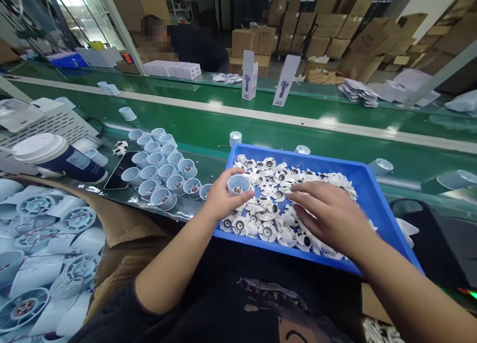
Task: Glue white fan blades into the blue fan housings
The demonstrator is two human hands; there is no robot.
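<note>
Nearest, a dark printed shirt (pixel 261 303); beyond it the green conveyor (pixel 261 129) fronts stacked cartons (pixel 328 30). Blue tray (pixel 372 184) holds white impellers (pixel 268 219) under the right hand (pixel 328 216), fingers spread. Left hand (pixel 219 199) clamps a housing cup (pixel 238 184) at the tray's edge. Box lettering is unreadable.

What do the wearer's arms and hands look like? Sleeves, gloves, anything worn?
Both forearms are bare, with no sleeves reaching them. The left hand and right hand have no gloves, and no rings, watch or wristband are visible. A dark T-shirt with a printed graphic shows below.
</note>
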